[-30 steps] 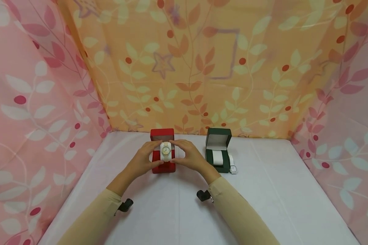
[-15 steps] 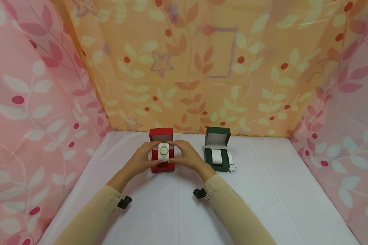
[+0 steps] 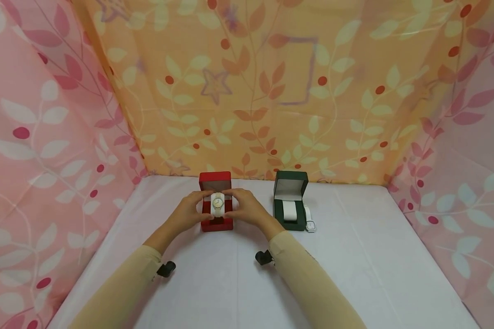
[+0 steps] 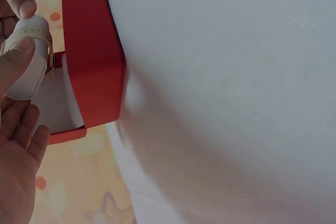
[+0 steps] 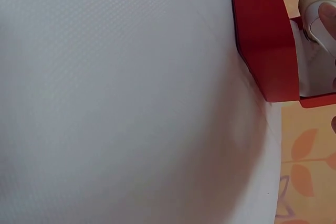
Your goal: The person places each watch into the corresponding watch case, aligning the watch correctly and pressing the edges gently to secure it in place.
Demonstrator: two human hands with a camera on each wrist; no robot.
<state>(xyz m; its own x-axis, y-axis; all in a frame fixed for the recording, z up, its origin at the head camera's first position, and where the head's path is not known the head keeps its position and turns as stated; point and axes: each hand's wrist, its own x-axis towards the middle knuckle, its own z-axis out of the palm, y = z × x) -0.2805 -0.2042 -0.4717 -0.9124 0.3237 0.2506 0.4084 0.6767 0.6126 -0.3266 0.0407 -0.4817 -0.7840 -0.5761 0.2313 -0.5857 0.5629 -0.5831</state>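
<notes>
Head view first: the left hand (image 3: 185, 214) and the right hand (image 3: 249, 208) are both pinching, fingertips at the far edge and thumbs at the near one, and between them sits a white cushion (image 3: 212, 209) with a pale-strapped watch (image 3: 217, 202) wrapped round it, dial facing back at the person. Gripping it from both sides leaves the dial uncovered and probably keeps the load level. Right below the hands is the red box (image 3: 226, 226), its lid raised just beyond the fingers, presumably so the base can be reached from the near side. Off to the right of the right hand, the green box (image 3: 291, 175) stands with its lid up too, its own cushion (image 3: 289, 211) seated and bare, while a second watch (image 3: 310, 225) lies on the surface (image 3: 230, 292) against its far-right flank, likely parked within easy reach. Over to the left wrist view: the left thumb overlaps the strap, apparently stopping the bundle from turning, with other fingers spread alongside; the opposite hand pins the far end, and the cushion stays clear of the red base, the lid's pale lining showing in the gap. And the right wrist view: only bits of the fingers make the frame, one touching the cushion's end, a thumb beside the strap; the rest of that grip I can't make out here.
</notes>
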